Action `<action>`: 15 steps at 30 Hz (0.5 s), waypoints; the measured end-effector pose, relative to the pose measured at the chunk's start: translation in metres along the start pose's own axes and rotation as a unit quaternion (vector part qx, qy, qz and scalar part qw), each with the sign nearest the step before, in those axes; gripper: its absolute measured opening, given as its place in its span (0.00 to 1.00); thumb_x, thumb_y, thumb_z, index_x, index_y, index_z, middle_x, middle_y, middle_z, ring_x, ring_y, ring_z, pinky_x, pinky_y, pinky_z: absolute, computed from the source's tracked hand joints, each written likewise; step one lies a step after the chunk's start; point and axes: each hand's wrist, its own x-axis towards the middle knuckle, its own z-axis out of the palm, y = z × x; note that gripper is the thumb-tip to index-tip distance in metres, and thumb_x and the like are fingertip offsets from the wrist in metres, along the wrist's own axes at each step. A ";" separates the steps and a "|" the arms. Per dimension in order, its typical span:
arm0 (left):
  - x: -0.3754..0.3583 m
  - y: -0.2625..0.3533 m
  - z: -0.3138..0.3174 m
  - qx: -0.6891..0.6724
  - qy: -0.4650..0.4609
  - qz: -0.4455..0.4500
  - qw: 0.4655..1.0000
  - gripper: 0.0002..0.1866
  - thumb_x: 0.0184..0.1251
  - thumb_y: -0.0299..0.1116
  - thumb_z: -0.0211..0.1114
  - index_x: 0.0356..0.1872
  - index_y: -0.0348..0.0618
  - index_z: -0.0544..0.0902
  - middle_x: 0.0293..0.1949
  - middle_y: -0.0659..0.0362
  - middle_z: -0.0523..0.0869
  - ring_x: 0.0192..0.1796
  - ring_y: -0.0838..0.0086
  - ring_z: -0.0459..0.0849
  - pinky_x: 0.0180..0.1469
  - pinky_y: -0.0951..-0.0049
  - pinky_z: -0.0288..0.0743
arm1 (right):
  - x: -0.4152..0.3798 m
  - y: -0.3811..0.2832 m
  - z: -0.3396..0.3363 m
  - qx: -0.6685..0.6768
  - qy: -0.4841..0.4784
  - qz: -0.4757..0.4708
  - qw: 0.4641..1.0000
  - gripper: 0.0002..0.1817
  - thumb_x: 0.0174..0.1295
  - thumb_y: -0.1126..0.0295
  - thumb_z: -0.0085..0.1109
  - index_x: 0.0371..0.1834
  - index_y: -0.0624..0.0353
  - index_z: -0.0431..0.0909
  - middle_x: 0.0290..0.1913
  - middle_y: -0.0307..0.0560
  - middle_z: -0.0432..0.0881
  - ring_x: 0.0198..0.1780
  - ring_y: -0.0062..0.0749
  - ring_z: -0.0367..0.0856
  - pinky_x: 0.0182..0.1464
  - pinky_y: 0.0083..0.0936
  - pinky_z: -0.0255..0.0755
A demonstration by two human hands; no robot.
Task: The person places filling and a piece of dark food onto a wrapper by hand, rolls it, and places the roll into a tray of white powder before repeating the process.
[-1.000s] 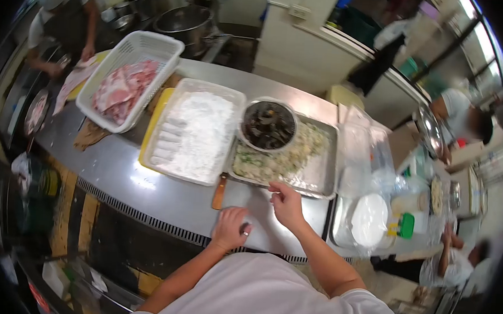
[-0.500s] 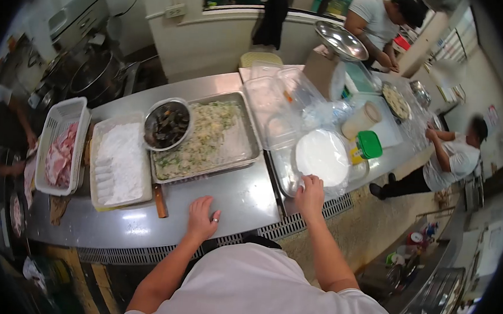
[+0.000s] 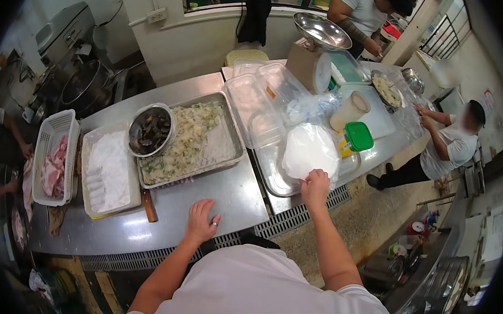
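My right hand (image 3: 317, 184) is at the 6 o'clock edge of the white round pack (image 3: 311, 152), fingers drawn close together on its plastic wrap; whether they grip it firmly, I cannot tell. My left hand (image 3: 202, 221), with 1 ring on it, is loosely open and holds nothing, low over the steel table (image 3: 232, 193) near its front edge. The pack lies on a metal tray (image 3: 274, 178), at about 1 o'clock from my body. Around the pack, the green-lidded container (image 3: 358, 137) is at 2 o'clock, a cloudy jar (image 3: 350, 110) at 1, the scale (image 3: 311, 67) at 12 and clear plastic containers (image 3: 254, 108) at 10. From my left hand, a wooden handle (image 3: 149, 206) is at 9 o'clock, the tray of chopped mixture (image 3: 198, 133) at 12, with a bowl of dark pieces (image 3: 151, 129) on its left side. At 10 are the tub of white powder (image 3: 111, 168) and, farther out, the basket of meat (image 3: 57, 159). 2 co-workers (image 3: 361, 14) (image 3: 451, 146) stand at my 1 and 2 o'clock.
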 end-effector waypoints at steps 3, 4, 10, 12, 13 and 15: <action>0.000 0.001 -0.002 -0.007 0.000 -0.007 1.000 0.29 0.68 0.36 0.77 0.68 0.38 0.81 0.67 0.46 0.84 0.69 0.45 0.80 0.76 0.46 0.71 | 0.004 -0.009 -0.006 0.034 -0.027 0.015 0.999 0.11 0.61 0.68 0.80 0.32 0.57 0.84 0.47 0.51 0.86 0.52 0.55 0.82 0.56 0.51 0.75; 0.000 0.001 -0.002 -0.008 0.000 -0.007 1.000 0.29 0.68 0.36 0.77 0.68 0.38 0.81 0.67 0.46 0.84 0.69 0.45 0.80 0.76 0.46 0.71 | 0.005 -0.010 -0.004 0.054 -0.025 0.009 0.998 0.12 0.61 0.67 0.81 0.32 0.57 0.84 0.48 0.51 0.86 0.53 0.55 0.82 0.57 0.51 0.75; 0.000 0.000 -0.002 -0.013 -0.003 -0.007 1.000 0.31 0.68 0.36 0.78 0.69 0.39 0.80 0.67 0.46 0.84 0.70 0.45 0.80 0.77 0.47 0.71 | -0.006 -0.028 0.004 0.134 0.068 -0.060 0.987 0.10 0.58 0.72 0.76 0.38 0.57 0.83 0.50 0.54 0.86 0.52 0.57 0.82 0.56 0.52 0.75; 0.000 -0.001 -0.001 -0.019 0.004 -0.015 1.000 0.33 0.66 0.36 0.78 0.71 0.39 0.79 0.68 0.46 0.83 0.72 0.45 0.79 0.77 0.47 0.71 | -0.014 -0.052 -0.006 0.131 0.060 -0.107 0.984 0.11 0.57 0.75 0.73 0.42 0.58 0.83 0.51 0.55 0.86 0.52 0.58 0.82 0.56 0.53 0.75; -0.001 0.001 -0.002 -0.025 0.011 -0.026 0.999 0.33 0.66 0.36 0.79 0.71 0.39 0.79 0.68 0.46 0.83 0.72 0.45 0.79 0.77 0.46 0.70 | -0.021 -0.068 -0.012 0.123 0.036 -0.132 0.983 0.12 0.56 0.76 0.72 0.43 0.58 0.82 0.51 0.55 0.86 0.52 0.58 0.81 0.57 0.53 0.75; 0.002 0.008 -0.009 -0.031 0.020 -0.019 0.999 0.36 0.64 0.35 0.80 0.73 0.39 0.78 0.69 0.46 0.83 0.74 0.45 0.78 0.79 0.46 0.69 | -0.039 -0.098 -0.008 0.121 -0.034 -0.174 0.977 0.14 0.54 0.77 0.71 0.44 0.58 0.82 0.52 0.54 0.86 0.53 0.57 0.82 0.57 0.52 0.75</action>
